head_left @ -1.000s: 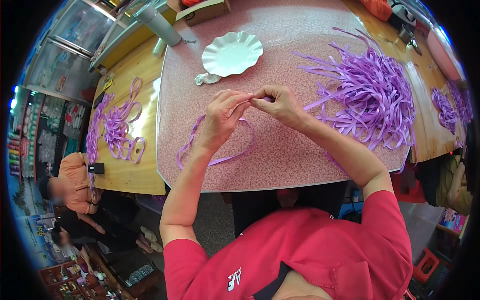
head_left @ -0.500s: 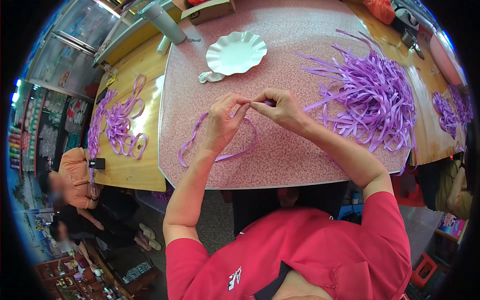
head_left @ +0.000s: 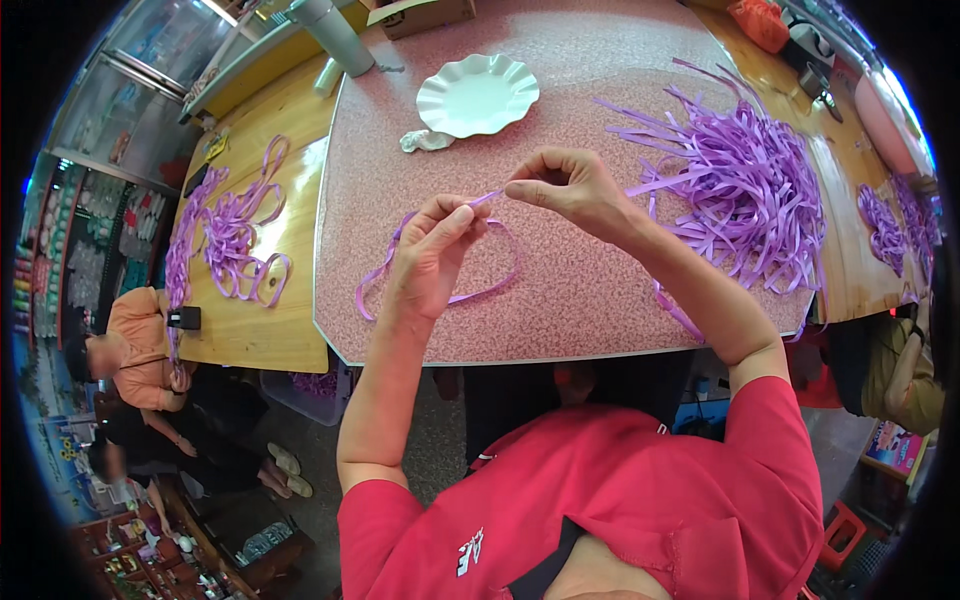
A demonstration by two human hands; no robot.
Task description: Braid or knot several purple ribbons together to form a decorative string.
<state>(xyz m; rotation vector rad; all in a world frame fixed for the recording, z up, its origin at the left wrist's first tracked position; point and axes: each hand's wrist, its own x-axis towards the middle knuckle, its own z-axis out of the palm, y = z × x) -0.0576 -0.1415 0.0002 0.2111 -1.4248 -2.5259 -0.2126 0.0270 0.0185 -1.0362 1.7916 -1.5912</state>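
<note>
My left hand is closed in a pinch on a narrow purple ribbon above the pink speckled table. A short stretch of it runs from these fingers to my right hand, whose thumb and forefinger are pinched at its other side. Under my left hand, a loop of purple ribbon lies on the tabletop. A large tangled heap of purple ribbons sits to the right, and a strand reaches from it toward my right wrist. The fingertips hide the exact grip.
Beyond my hands stand a white scalloped plate and a crumpled white wad. A grey cylinder is at the far left. More ribbons lie on the wooden table at left, where a person in orange sits. Another person is at right.
My hands have drawn slightly apart, the left one moving a little down and left. A short length of ribbon now shows between the fingertips, which were together before.
</note>
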